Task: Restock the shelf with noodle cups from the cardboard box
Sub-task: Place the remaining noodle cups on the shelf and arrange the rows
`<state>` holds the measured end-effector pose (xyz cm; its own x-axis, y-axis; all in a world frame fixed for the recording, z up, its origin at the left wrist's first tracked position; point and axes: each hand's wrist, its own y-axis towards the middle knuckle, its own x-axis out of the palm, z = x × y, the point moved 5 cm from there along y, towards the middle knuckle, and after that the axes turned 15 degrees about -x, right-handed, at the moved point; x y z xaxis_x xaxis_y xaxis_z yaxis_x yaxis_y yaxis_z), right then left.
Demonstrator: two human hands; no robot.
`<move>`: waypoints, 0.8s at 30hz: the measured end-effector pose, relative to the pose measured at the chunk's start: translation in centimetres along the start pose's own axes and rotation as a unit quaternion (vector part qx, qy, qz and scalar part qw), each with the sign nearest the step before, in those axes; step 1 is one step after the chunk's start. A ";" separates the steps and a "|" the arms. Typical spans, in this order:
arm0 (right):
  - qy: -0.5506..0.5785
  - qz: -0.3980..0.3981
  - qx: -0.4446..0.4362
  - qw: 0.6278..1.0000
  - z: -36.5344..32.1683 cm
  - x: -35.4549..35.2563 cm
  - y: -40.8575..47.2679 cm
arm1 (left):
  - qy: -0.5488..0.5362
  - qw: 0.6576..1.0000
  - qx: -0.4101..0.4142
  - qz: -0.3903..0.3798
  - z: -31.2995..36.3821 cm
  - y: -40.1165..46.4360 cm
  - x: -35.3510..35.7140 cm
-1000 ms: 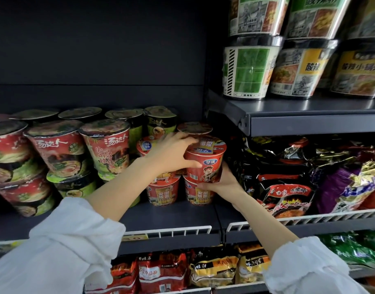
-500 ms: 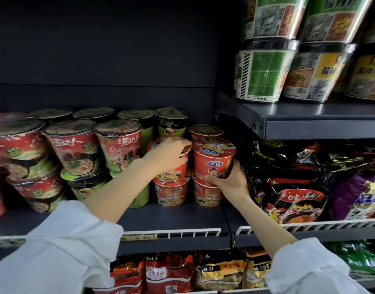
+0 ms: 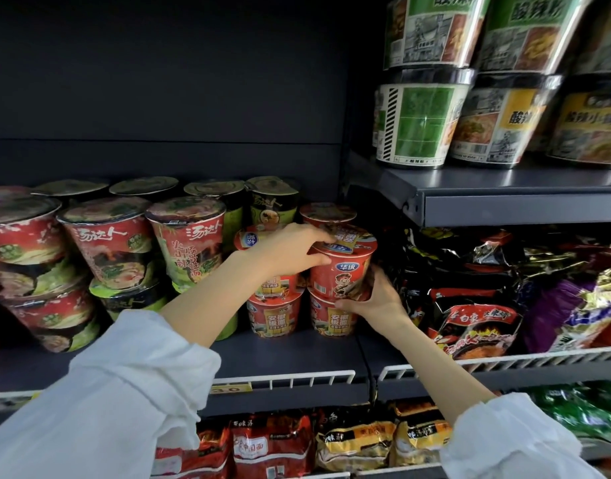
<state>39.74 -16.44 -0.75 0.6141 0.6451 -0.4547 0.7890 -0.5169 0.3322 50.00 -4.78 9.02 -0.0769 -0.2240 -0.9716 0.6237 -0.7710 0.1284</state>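
A small red noodle cup point(image 3: 342, 271) stands on top of another red cup point(image 3: 331, 321) near the right end of the dark shelf point(image 3: 297, 356). My left hand point(image 3: 290, 252) grips the top cup, fingers over its lid and thumb on its front left side. Lower down, my right hand point(image 3: 375, 297) holds the same cup by its lower right side. Just to the left is a second stack of two red cups point(image 3: 274, 314), the upper one mostly hidden behind my left hand. The cardboard box is not in view.
Larger red and green noodle cups point(image 3: 190, 236) fill the shelf's left side in two layers. Noodle packets point(image 3: 470, 326) crowd the neighbouring shelf on the right behind a white wire rail point(image 3: 504, 359). Big green bowls point(image 3: 418, 122) sit on the shelf above; more packets point(image 3: 273, 444) lie below.
My left hand has moved right from the top of the left stack onto the top cup of the right stack. My right hand stays on that cup's right side.
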 end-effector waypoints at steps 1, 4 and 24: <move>-0.002 0.001 0.004 1.000 0.0 0.0 -0.1 | 0.003 1.000 -0.011 0.000 0.2 -0.1 -0.1; 0.026 -0.001 0.033 0.999 0.3 0.2 -0.2 | 0.076 0.994 -0.034 0.064 1.9 -0.4 -0.3; -0.017 -0.063 0.036 0.997 -0.3 -1.0 0.0 | 0.018 0.996 0.007 -0.085 0.5 0.4 -0.6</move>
<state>39.13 -16.89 -0.08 0.5079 0.6893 -0.5166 0.8557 -0.4728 0.2103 49.92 -5.26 9.76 -0.1529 -0.0680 -0.9859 0.5927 -0.8046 -0.0364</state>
